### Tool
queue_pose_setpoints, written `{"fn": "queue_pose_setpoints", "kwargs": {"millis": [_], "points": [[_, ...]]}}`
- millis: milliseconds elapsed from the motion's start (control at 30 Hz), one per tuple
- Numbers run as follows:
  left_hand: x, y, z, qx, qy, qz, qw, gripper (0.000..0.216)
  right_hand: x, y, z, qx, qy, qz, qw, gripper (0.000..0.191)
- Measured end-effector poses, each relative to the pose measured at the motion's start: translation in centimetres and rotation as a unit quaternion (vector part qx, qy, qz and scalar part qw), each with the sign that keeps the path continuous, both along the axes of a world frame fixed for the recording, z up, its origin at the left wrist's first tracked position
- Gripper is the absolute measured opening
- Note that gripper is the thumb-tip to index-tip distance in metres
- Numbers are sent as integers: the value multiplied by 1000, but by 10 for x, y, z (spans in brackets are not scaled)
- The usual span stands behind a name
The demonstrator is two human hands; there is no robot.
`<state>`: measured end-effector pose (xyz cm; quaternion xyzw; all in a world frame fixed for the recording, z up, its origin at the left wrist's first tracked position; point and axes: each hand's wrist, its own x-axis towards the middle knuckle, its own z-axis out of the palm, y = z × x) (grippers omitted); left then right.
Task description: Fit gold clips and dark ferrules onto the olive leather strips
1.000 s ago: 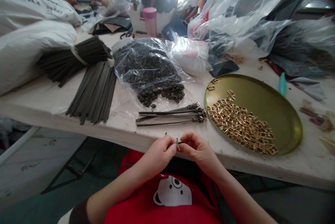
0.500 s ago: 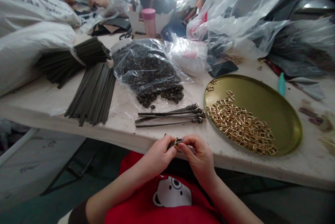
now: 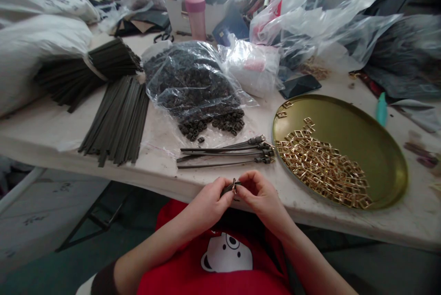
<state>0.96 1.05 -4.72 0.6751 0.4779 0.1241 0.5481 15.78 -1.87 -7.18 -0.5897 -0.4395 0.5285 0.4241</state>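
Both my hands meet at the table's front edge, over my lap. My left hand [image 3: 211,203] pinches the end of a thin dark strap [image 3: 228,189]. My right hand [image 3: 261,197] pinches a small gold buckle [image 3: 234,185] at that strap's tip. Just beyond them lie three finished straps [image 3: 223,151] with buckles on their right ends. A round gold tray [image 3: 361,134] to the right holds several loose gold buckles [image 3: 322,166].
Loose and bundled dark straps [image 3: 115,118] lie at the left, beside big white sacks [image 3: 37,51]. An open clear bag of small dark loops [image 3: 195,88] sits centre. Plastic bags, a phone [image 3: 299,86], a pink bottle [image 3: 195,15] and other people's hands fill the back.
My hands stay together, fingers working the buckle on the strap tip. The view has tilted slightly, shifting the table contents a little.
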Motion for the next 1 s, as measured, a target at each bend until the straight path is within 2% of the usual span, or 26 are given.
{"fn": "queue_pose_setpoints", "kwargs": {"millis": [133,300,367,467,567,733,1000], "points": [[0,3,0,4,2,13,1000,17,-1,-1,-2,21,-60,7,998,8],[1,4,2,1,4,39,999,17,-5,-10,-7,101,-137,-55,984,8],[2,4,2,-7,-9,55,998,18,-7,-13,-8,164,-175,-51,969,8],[2,3,0,0,-29,92,995,18,-11,-17,-8,269,-242,-14,932,23],[2,-1,-2,3,-45,104,994,19,-15,-21,-9,325,-298,-5,898,35],[3,-11,-1,-30,-105,116,987,21,-16,-21,-6,349,-340,-25,873,31],[5,-22,2,-65,-144,150,976,15,-9,-25,2,360,-356,-45,861,28]]}}
